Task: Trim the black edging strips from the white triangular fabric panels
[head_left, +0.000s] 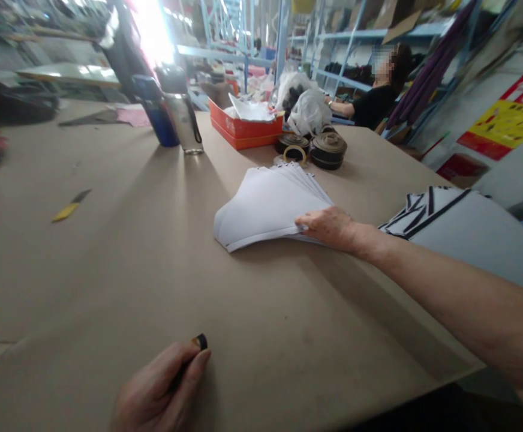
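Observation:
My left hand (160,384) is closed low over the table, with a short curled end of black strip (203,342) pinched between thumb and forefinger. The rest of that strip is hidden in the hand. My right hand (328,227) reaches across from the right and grips the near edge of a white curved panel (265,201), the top one of a fanned stack lying on the table. Its thumb is hidden. Right of my forearm lies another pile of pale panels (490,231), several with black strips along their edges.
A yellow-handled cutter (68,210) lies on the table (108,288) at left. Behind the panels stand black tape rolls (328,150), a tan ring (294,155), an orange box (248,132), a blue bottle (158,114) and a clear bottle (185,120). Another person (378,99) sits beyond.

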Motion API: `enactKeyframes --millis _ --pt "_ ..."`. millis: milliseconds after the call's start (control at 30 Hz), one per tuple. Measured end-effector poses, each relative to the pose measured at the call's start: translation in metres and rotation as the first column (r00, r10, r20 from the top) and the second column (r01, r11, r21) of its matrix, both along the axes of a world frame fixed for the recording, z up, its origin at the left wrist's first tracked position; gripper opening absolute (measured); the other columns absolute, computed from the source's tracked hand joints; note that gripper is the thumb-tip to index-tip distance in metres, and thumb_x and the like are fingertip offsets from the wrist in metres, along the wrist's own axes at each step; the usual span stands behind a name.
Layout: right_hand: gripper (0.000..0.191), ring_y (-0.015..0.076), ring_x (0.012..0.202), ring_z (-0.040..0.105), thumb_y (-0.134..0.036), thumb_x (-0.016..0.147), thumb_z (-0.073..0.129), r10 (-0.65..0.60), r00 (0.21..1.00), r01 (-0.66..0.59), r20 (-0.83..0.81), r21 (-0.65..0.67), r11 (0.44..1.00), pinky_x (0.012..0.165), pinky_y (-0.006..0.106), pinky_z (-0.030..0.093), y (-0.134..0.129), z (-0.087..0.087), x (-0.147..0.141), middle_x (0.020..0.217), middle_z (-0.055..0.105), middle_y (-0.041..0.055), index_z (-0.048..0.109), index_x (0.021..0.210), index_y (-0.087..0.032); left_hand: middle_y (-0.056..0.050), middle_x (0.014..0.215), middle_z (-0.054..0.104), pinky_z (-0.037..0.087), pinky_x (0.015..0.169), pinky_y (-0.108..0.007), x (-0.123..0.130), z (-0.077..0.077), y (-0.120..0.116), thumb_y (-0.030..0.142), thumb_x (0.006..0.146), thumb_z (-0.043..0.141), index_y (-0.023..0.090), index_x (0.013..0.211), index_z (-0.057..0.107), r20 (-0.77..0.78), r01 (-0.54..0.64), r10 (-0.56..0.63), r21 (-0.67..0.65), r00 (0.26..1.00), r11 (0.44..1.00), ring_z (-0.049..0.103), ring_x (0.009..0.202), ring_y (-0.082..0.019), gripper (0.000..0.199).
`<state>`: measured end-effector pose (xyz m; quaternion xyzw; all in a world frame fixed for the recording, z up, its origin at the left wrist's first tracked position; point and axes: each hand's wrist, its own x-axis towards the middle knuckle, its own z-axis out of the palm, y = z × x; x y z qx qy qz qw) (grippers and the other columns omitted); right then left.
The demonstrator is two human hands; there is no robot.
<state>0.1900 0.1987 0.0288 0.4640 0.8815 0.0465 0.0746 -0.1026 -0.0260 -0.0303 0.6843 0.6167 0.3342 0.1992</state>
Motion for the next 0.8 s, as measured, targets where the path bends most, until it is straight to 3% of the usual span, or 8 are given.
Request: enactKeyframes --millis 267,467,600,700,800 --pt "0.029 0.0169 0.089 0.065 -0.037 0.087 0.056 -0.012 0.995 0.002 -0.1 -0.107 0.994 0.075 0.023 0.044 0.018 0.002 0.01 0.099 0.073 0.0012 0.069 0.111 -0.027 0.004 0.06 0.063 0.045 0.05 -0.014 0.003 0.001 0.001 0.035 0.085 0.055 0.021 0.072 0.063 0.002 -0.011 0.011 0.069 1.0 0.998 0.06 0.052 -0.009 0.021" --pt "0.032 0.0142 0.085 0.064 -0.037 0.094 0.046 0.003 0.982 -0.02 -0.188 -0.086 0.996 0.073 0.021 0.042 0.017 -0.003 0.013 0.094 0.073 0.002 0.07 0.107 -0.022 0.004 0.058 0.061 0.043 0.052 -0.017 0.003 -0.001 0.0 0.035 0.085 0.056 0.02 0.072 0.063 -0.011 -0.016 0.017 0.054 1.0 0.998 0.058 0.052 -0.01 0.021" --pt "0.031 0.0188 0.086 0.061 -0.028 0.094 0.042 0.011 0.981 -0.009 -0.194 0.011 1.0 0.073 0.026 0.039 -0.003 0.009 0.0 0.096 0.069 0.0098 0.071 0.092 -0.017 0.003 0.059 0.06 0.042 0.052 -0.019 0.003 -0.002 0.0 0.037 0.085 0.055 0.02 0.071 0.063 -0.017 -0.033 0.034 0.048 0.999 0.998 0.057 0.053 -0.011 0.023" --pt "0.034 0.019 0.088 0.059 -0.03 0.096 0.037 0.038 0.97 -0.025 -0.238 0.055 0.998 0.075 0.027 0.037 -0.034 0.023 -0.007 0.096 0.066 0.0102 0.069 0.094 -0.016 0.003 0.059 0.06 0.042 0.053 -0.02 0.005 -0.001 -0.001 0.036 0.084 0.056 0.02 0.071 0.063 -0.003 -0.048 0.048 0.034 0.999 0.998 0.057 0.054 -0.012 0.022" --pt "0.029 0.0161 0.078 0.056 -0.029 0.094 0.041 0.108 0.932 -0.138 -0.347 -0.06 0.989 0.071 0.025 0.036 -0.078 0.037 -0.005 0.083 0.064 0.0052 0.066 0.086 -0.017 0.003 0.059 0.06 0.042 0.053 -0.02 0.006 0.0 -0.001 0.036 0.083 0.056 0.02 0.07 0.063 0.032 -0.057 0.056 0.011 0.998 0.998 0.056 0.054 -0.012 0.022"
